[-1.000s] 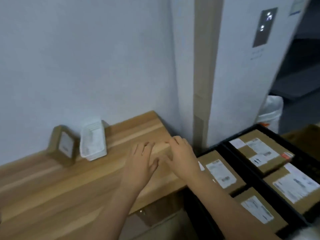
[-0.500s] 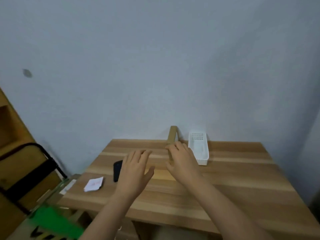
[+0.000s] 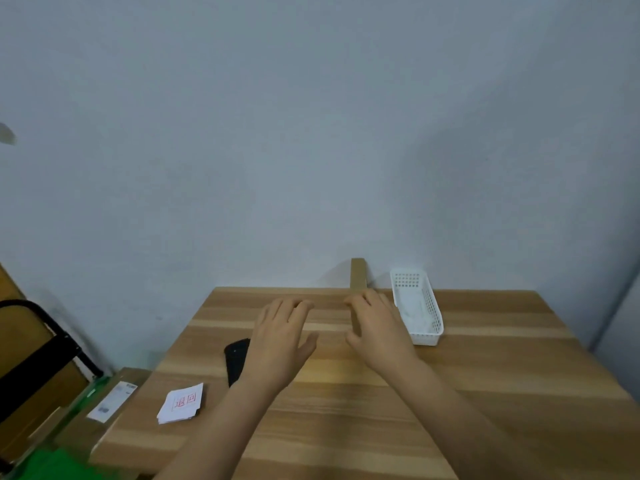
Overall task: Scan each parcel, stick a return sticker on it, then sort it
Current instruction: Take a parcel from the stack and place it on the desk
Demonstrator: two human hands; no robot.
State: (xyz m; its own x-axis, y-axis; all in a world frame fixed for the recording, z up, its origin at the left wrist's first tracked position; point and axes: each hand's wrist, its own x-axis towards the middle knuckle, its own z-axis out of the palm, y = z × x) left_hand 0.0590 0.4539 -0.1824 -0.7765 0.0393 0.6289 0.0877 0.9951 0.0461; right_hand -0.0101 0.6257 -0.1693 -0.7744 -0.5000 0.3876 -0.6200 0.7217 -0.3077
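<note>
Both hands hover low over the middle of the worktop (image 3: pixel 485 393), palms down. The left hand (image 3: pixel 280 344) has straight, spread fingers and holds nothing that shows. The right hand (image 3: pixel 379 336) looks relaxed and empty too, its fingertips beside a brown cardboard edge (image 3: pixel 357 273) standing against the wall. I cannot tell whether it touches it.

A black scanner (image 3: pixel 237 356) and a stack of return stickers (image 3: pixel 181 402) lie by the left hand, probably kept within easy reach. One labelled parcel (image 3: pixel 110 401) sits off the worktop's left edge, well apart. A white basket (image 3: pixel 417 308) stands at the right.
</note>
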